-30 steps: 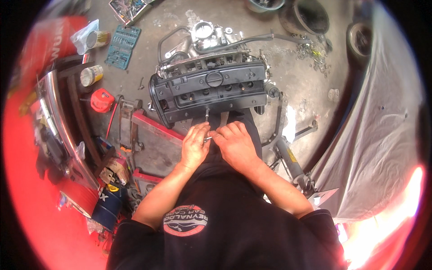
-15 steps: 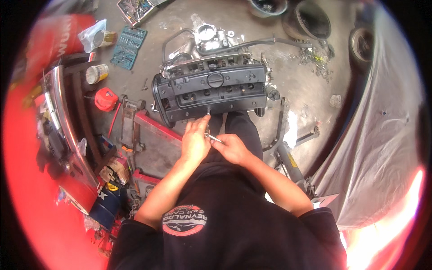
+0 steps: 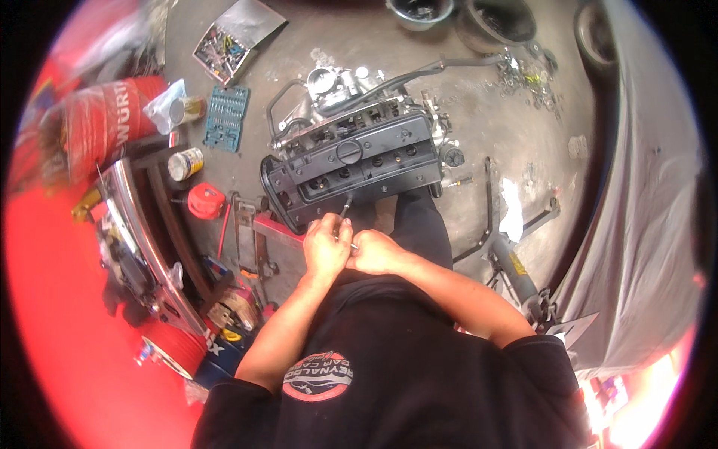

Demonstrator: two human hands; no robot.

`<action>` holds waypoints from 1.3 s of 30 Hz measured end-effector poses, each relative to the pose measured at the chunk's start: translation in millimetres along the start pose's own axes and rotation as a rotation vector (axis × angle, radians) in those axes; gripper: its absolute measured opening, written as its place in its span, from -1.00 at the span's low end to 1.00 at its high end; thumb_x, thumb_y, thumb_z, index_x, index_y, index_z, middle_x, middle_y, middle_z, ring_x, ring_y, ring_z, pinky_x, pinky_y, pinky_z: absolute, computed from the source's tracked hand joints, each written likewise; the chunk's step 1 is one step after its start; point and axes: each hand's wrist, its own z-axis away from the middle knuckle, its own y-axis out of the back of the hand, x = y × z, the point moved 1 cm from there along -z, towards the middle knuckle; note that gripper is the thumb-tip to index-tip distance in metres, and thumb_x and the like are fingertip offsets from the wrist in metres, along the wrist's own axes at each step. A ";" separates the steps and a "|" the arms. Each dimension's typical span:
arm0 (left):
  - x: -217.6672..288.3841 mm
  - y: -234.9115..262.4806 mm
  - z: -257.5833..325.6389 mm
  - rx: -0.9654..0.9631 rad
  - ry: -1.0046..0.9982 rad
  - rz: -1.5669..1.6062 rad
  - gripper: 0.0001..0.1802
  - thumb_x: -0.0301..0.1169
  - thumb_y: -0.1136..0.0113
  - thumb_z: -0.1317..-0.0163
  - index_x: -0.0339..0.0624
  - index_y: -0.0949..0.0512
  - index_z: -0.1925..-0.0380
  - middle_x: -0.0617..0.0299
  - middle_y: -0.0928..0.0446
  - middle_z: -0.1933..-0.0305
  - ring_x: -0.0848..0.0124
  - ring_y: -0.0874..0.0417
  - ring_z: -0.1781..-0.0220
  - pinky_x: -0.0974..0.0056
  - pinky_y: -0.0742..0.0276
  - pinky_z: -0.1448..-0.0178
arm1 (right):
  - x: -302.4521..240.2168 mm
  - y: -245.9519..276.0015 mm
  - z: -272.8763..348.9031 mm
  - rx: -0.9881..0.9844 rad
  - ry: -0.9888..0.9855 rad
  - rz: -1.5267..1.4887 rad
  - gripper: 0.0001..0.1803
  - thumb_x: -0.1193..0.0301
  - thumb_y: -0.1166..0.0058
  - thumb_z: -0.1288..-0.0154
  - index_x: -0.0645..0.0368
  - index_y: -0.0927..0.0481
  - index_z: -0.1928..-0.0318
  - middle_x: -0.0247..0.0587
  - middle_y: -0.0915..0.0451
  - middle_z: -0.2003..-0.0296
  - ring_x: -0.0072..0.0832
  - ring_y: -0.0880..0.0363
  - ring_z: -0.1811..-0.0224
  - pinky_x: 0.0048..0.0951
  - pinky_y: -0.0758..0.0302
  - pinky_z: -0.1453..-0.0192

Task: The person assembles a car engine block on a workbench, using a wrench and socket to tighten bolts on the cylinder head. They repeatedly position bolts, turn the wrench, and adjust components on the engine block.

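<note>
A slim metal driver tool (image 3: 346,208) is grasped by the left hand (image 3: 326,245) and steadied by the clenched right hand (image 3: 374,253) at the six o'clock edge of the black plastic engine cover (image 3: 351,168), where it is best kept square to the fastener.

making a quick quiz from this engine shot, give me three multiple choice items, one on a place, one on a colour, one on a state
1. Where does the slim metal tool touch the black plastic engine cover?
A. its near edge
B. its far edge
C. its round cap

2. What colour is the flat socket tray on the floor?
A. yellow
B. teal
C. white

3. How do the hands stand?
A. both hang free
B. one lies flat on the floor
C. both close together at the tool

Answers: 1 A, the tip meets the edge nearest the person. 2 B, it shows blue-green. 3 C, the left hand and right hand touch each other at the tool's handle.
</note>
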 end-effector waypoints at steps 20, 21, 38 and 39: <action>-27.8 -24.2 -16.0 -0.136 -0.289 0.200 -0.79 -0.55 -0.22 0.00 -0.37 -0.41 0.67 -0.14 -0.53 0.47 -0.08 -0.62 0.34 -0.03 -0.56 0.23 | 31.2 -38.2 2.2 0.023 0.044 -0.622 -0.83 0.44 -0.34 -0.23 0.22 -0.60 0.40 -0.40 -0.56 0.50 -0.67 -0.47 0.37 -0.42 -0.44 0.28; -28.2 -24.0 -15.3 -0.104 -0.312 0.218 -0.79 -0.55 -0.22 -0.02 -0.37 -0.41 0.67 -0.13 -0.53 0.48 -0.07 -0.62 0.34 -0.03 -0.55 0.23 | 29.4 -29.9 0.9 0.000 0.097 -0.466 -0.79 0.36 -0.35 -0.20 0.24 -0.63 0.37 -0.28 -0.60 0.48 -0.55 -0.53 0.37 -0.37 -0.48 0.25; -32.4 -27.3 -4.5 -0.067 -0.361 0.276 -0.76 -0.57 -0.24 -0.04 -0.35 -0.40 0.69 -0.06 -0.47 0.54 -0.06 -0.58 0.43 -0.02 -0.53 0.29 | 41.0 -58.8 -0.3 0.088 0.142 -0.638 -0.86 0.48 -0.29 -0.16 0.30 -0.63 0.45 -0.27 -0.60 0.55 -0.60 -0.51 0.44 -0.33 -0.47 0.35; -32.5 -26.9 -5.1 -0.081 -0.350 0.288 -0.77 -0.57 -0.24 -0.03 -0.35 -0.41 0.69 -0.06 -0.47 0.54 -0.05 -0.58 0.43 -0.02 -0.53 0.29 | 40.1 -59.2 -0.4 0.096 0.122 -0.614 -0.86 0.48 -0.28 -0.16 0.30 -0.63 0.45 -0.28 -0.59 0.56 -0.60 -0.50 0.44 -0.33 -0.46 0.36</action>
